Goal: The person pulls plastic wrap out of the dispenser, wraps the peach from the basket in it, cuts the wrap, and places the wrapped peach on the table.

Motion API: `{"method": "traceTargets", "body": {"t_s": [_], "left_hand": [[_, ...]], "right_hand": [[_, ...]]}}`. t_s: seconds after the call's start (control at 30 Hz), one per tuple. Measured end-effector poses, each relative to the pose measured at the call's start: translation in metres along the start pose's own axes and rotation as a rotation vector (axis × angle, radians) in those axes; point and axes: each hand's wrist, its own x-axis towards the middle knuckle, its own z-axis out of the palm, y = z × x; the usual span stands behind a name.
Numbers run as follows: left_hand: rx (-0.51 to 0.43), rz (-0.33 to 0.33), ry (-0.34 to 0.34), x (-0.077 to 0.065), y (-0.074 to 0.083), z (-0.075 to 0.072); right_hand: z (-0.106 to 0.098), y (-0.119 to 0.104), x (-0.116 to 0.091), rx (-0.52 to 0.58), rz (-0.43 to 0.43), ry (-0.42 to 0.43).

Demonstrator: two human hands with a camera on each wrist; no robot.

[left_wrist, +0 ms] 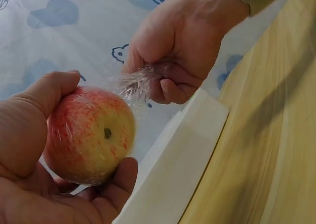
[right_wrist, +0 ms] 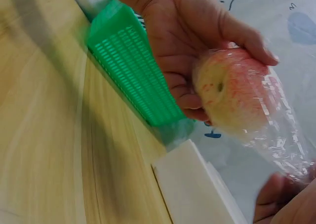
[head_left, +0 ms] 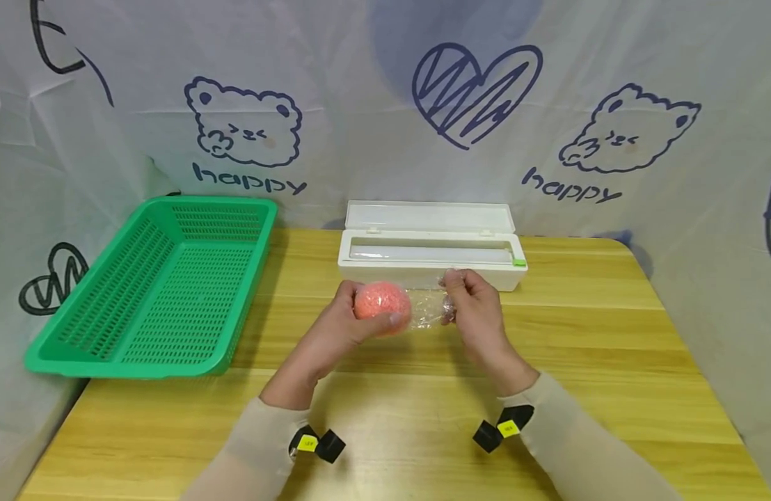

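My left hand (head_left: 342, 320) grips a red and yellow apple (left_wrist: 94, 135), its thumb on one side and fingers curled round the other. Clear plastic wrap (head_left: 426, 308) covers the apple and stretches off to the right. At that end my right hand (head_left: 479, 316) pinches the gathered, twisted wrap between thumb and curled fingers. In the right wrist view the wrap (right_wrist: 284, 142) runs taut from the apple to the right fingers at the lower corner. Both hands hold this above the table, in front of the white wrap box.
The white wrap box (head_left: 432, 275) stands at the back of the wooden table (head_left: 385, 417) with its lid raised and a roll inside. A green slatted basket (head_left: 235, 334) sits at the left. Printed white cloth (head_left: 360, 139) hangs behind.
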Motion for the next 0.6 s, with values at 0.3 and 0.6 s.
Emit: {"method": "traceTargets", "body": {"t_s": [0.3, 0.6], "left_hand": [[-0.133, 0.048, 0.025, -0.008, 0.007, 0.013], [-0.301, 0.163, -0.057, -0.025, 0.023, 0.027]], "right_hand": [[0.008, 0.003, -0.002, 0.123, -0.051, 0.074], [0.015, -0.002, -0.005, 0.244, 0.010, 0.045]]}}
